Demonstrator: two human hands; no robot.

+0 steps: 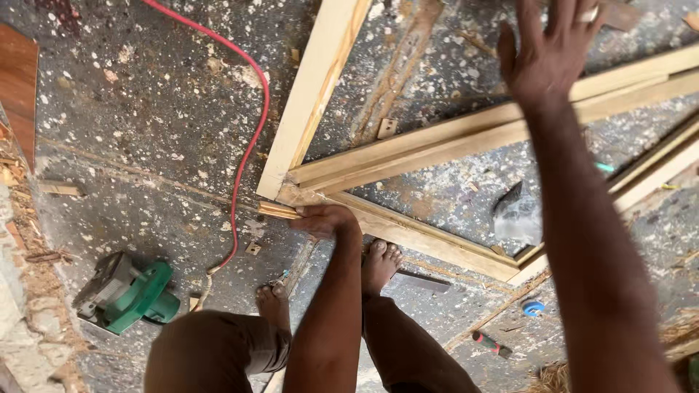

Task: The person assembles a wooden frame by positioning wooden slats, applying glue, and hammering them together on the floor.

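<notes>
A pale wooden frame (408, 156) lies on the speckled concrete floor, its long rails meeting in a corner near the middle of the view. My left hand (324, 218) is closed over that corner, on the end of the lower rail (437, 244). My right hand (550, 44) is raised at the upper right with fingers spread wide, a ring on one finger, holding nothing, above the upper rails. My bare feet (378, 262) stand just below the corner.
A red cable (251, 138) runs down to a green power tool (131, 291) at lower left. A grey plastic bag (517, 215) lies inside the frame. A blue tape roll (533, 308), a screwdriver (491, 343) and small wood offcuts (386, 128) lie scattered around.
</notes>
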